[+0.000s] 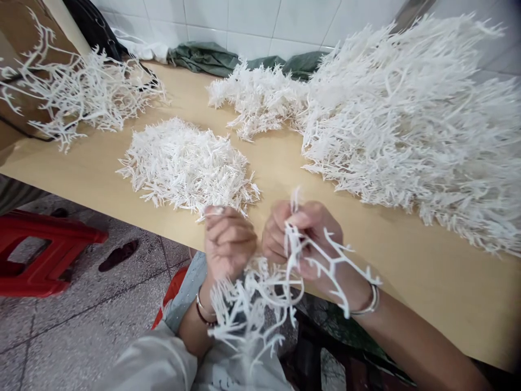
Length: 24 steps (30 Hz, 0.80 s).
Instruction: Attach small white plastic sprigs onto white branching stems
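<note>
Low over the table's front edge, my left hand [230, 239] is closed in a fist, and a small white bit shows at its top by the fingertips. A tangled bunch of white branching plastic sprigs [248, 309] hangs just below this hand. Close beside it on the right, my right hand [311, 233] is closed with thumb and fingers on a white branched plastic sprig [334, 260]. The sprig's forked arms spread over the right wrist, and a short tip sticks up above the fingers. How much the left fist encloses is hidden.
A heap of small white pieces [187, 163] lies just beyond my hands on the table [272, 163]. A large white pile [407, 119] fills the right, with looser branches [93, 92] back left. Green cloth [203, 58] lines the wall; a red stool [52, 250] stands left.
</note>
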### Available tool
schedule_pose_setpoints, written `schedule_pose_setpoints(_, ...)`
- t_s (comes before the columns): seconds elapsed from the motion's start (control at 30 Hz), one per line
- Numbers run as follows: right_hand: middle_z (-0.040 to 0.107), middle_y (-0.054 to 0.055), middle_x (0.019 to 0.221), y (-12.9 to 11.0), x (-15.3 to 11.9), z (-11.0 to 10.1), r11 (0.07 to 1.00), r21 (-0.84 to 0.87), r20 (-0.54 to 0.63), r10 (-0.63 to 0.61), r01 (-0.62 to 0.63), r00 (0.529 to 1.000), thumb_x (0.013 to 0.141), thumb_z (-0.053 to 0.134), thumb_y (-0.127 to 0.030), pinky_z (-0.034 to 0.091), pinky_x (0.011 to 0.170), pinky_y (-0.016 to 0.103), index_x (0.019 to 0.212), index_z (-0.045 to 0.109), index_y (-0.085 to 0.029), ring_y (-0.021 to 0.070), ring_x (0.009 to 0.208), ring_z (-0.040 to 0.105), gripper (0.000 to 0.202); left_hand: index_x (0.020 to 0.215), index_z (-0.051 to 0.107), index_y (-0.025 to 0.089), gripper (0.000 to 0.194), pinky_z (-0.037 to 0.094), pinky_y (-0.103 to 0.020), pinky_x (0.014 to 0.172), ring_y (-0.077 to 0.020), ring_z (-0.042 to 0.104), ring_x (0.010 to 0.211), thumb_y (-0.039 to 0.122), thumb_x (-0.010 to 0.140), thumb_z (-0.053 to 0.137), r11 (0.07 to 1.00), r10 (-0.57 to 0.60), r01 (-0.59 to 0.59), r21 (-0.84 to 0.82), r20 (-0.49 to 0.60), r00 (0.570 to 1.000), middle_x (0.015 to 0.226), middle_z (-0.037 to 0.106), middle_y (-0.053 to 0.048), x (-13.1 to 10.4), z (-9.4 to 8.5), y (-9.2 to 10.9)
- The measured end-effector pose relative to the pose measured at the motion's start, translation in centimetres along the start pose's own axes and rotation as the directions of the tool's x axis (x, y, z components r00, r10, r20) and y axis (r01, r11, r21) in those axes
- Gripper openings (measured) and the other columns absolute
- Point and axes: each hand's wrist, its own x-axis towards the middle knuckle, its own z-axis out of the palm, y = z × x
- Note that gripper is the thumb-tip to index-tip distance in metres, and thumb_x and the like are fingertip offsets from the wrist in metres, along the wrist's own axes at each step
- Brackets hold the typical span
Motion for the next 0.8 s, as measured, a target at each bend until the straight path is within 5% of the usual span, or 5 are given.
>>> schedule_pose_setpoints(0.13, 0.033, -0.009, 0.039, 0.4, -0.2, 0.6, 0.997, 0.071, 0.078, -0.004, -0.001, 0.997, 0.067, 0.063, -0.023, 0.026, 0.031, 0.016, 0.052, 0.046, -0.017, 0.003, 0.031, 0.028, 0.023, 0.046, 0.018, 0.023, 0.056, 0.002, -0.017, 0.024, -0.0068, 0.0, 0.036, 0.042, 0.078, 0.06, 0.999, 0.025, -0.028, 0.017, 0.162, 0.986, 0.038, 0.004, 0.011, 0.0, 0.2, 1.4)
schedule_pose_setpoints(0.3, 0.036, -0.009, 0.041, 0.6, 0.5, -0.7, 1.0, -0.005, 0.014, -0.025, 0.025, 1.0, 0.067, 0.065, -0.026, 0.026, 0.032, 0.017, 0.053, 0.047, -0.018, 0.0039, 0.033, 0.03, 0.023, 0.051, 0.035, 0.018, 0.045, 0.018, -0.014, 0.032, -0.0055, 0.013, 0.037, 0.036, 0.087, 0.053, 0.969, 0.187, -0.217, 0.116, 0.224, 0.956, 0.042, 0.02, 0.008, -1.2, 1.2, 1.4)
schedule_pose_setpoints(0.43, 0.032, -0.009, 0.04, -0.1, 1.3, -1.7, 0.991, -0.04, -0.099, -0.13, 0.127, 0.987, 0.065, 0.061, -0.025, 0.025, 0.034, 0.017, 0.051, 0.043, -0.019, 0.0035, 0.033, 0.028, 0.024, 0.06, 0.05, 0.017, 0.037, 0.028, -0.019, 0.046, -0.0064, 0.034, 0.048, 0.035, 0.092, 0.049, 0.63, 0.502, -0.48, 0.61, 0.152, 0.852, 0.053, 0.04, 0.003, -1.5, 0.8, 1.5)
schedule_pose_setpoints(0.57, 0.031, -0.01, 0.038, -0.3, 1.9, -2.3, 0.977, -0.106, -0.228, -0.203, 0.183, 0.952, 0.064, 0.058, -0.026, 0.024, 0.035, 0.018, 0.05, 0.04, -0.019, 0.0037, 0.032, 0.025, 0.024, 0.059, 0.059, 0.016, 0.035, 0.023, -0.024, 0.046, -0.0072, 0.033, 0.047, 0.039, 0.086, 0.059, 0.235, 0.615, -0.279, 0.931, 0.08, 0.785, 0.05, 0.04, 0.004, -0.5, -0.3, 2.4)
schedule_pose_setpoints(0.8, 0.037, -0.009, 0.036, 0.2, 2.2, -3.1, 0.979, -0.116, -0.277, -0.193, 0.166, 0.941, 0.067, 0.058, -0.027, 0.024, 0.037, 0.019, 0.053, 0.04, -0.019, 0.0034, 0.033, 0.02, 0.024, 0.048, 0.052, 0.016, 0.044, 0.02, -0.023, 0.044, -0.0061, 0.029, 0.044, 0.049, 0.069, 0.073, 0.106, 0.693, -0.111, 0.988, 0.007, 0.721, 0.043, 0.034, 0.006, 1.4, -1.2, 2.6)
